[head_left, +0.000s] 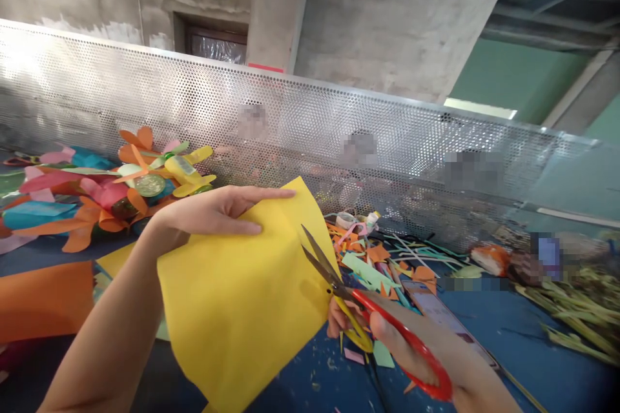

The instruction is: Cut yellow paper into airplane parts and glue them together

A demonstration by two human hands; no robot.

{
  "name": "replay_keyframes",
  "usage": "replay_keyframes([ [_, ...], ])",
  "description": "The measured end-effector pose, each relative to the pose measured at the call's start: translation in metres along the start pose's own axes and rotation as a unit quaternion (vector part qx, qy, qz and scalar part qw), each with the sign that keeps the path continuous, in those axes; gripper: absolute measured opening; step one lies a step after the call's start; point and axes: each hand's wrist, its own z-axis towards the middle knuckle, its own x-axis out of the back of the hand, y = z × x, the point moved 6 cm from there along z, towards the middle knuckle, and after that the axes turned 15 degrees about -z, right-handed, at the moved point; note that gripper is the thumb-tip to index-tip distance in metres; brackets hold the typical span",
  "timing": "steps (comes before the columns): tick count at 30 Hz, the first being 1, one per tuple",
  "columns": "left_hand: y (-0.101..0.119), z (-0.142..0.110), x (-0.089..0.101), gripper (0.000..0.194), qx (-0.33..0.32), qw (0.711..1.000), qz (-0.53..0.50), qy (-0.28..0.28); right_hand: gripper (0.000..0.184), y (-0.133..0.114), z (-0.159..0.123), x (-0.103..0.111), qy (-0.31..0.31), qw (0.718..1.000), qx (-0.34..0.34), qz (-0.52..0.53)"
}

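Left hand: clamped on the upper edge of 1 yellow sheet, which is between both hands. Right hand: fingers in handles of 1 pair of scissors, blades parted against the sheet. Hands apart. Paper flowers heaped beyond left hand, too overlapped to count. Beyond right: paper scraps, 1 tape roll. Sheet blocks part of blue tabletop.

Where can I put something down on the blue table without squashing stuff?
Maybe the right: bare blue table shows between the flat phone-like thing and the green stalks. A smaller patch, speckled with tiny bits, shows between the yellow paper and the right hand. It's crowded at the left with paper flowers, and past the scissors with paper scraps.
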Motion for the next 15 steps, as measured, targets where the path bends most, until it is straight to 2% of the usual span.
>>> replay_keyframes([
  [5, 0.0, 0.004, 0.011, 0.061, -0.002, 0.999, 0.04, -0.006, 0.052, 0.01, 0.002, -0.008, -0.05, 0.999, -0.011, 0.009],
  [9, -0.006, 0.011, 0.017, 0.062, 0.007, 1.0, 0.012, -0.008, 0.055, 0.014, 0.001, -0.009, -0.088, 0.991, -0.015, 0.099],
  [12, -0.009, 0.016, 0.019, 0.064, -0.018, 0.999, -0.021, -0.022, 0.052, 0.015, 0.001, -0.009, -0.086, 0.986, -0.015, 0.142],
  [15, -0.011, 0.02, 0.023, 0.064, -0.042, 0.997, -0.05, -0.038, 0.051, 0.016, -0.001, -0.011, -0.081, 0.988, -0.023, 0.132],
])
